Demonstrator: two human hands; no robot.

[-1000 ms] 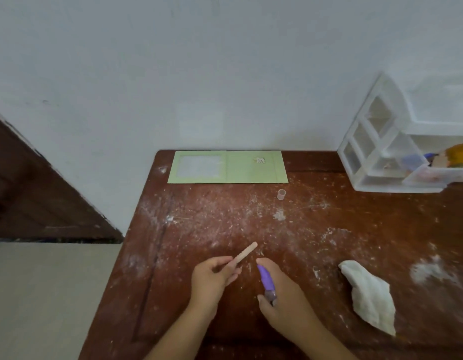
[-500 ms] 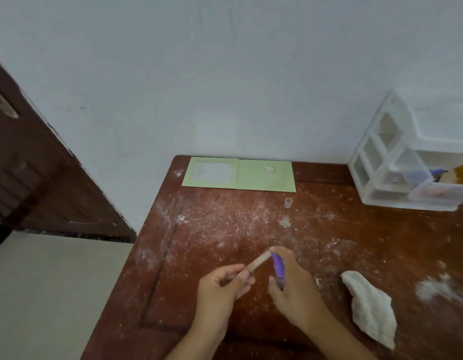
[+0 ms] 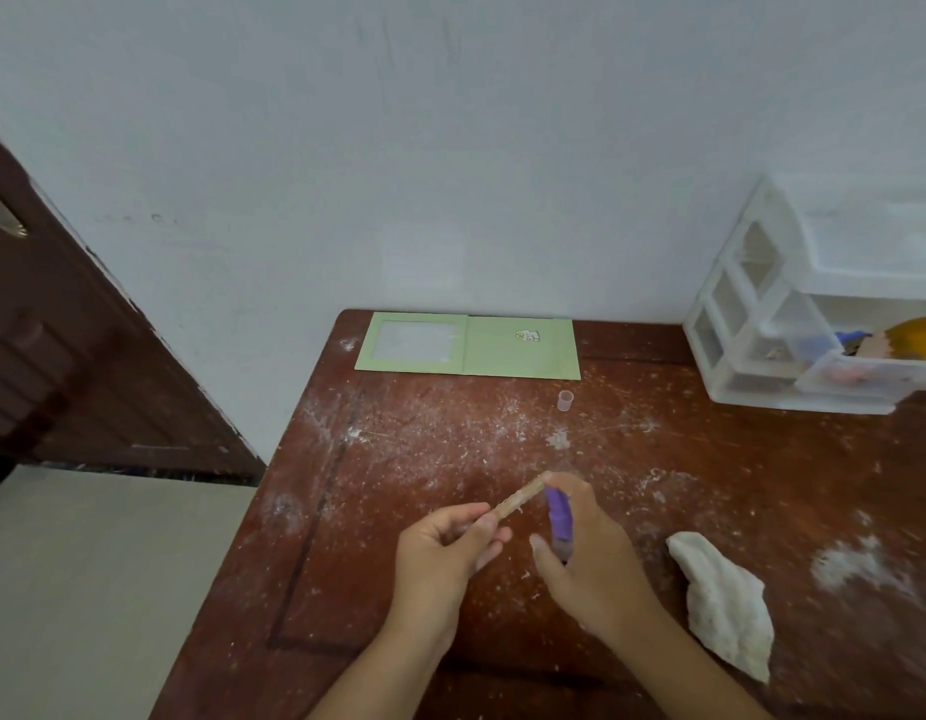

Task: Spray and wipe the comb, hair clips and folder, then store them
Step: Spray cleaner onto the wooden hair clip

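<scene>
Status: early stage, by my reading. Spraying in hand; wiping and storing still to come.

Comb (image 3: 520,497): slim, pale tan, held slantwise above the surface (image 3: 450,589); left hand (image 3: 445,550) pinches its near end between fingers and thumb. Far end touches or sits just beside the right fingertip.

Spray bottle (image 3: 559,519): small, purple, gripped in the right hand (image 3: 590,558), fingers curled round it, forefinger on top.

Folder (image 3: 468,345): green, lying open and flat at the far edge against the wall; not yet stored.

Cloth (image 3: 723,600): white, crumpled, lying free right of the hands.

Drawer unit (image 3: 762,324): white, far right, one drawer pulled out with items inside; whether these are the hair clips cannot be told.

Cap (image 3: 565,400): small, clear, standing near the folder.
</scene>
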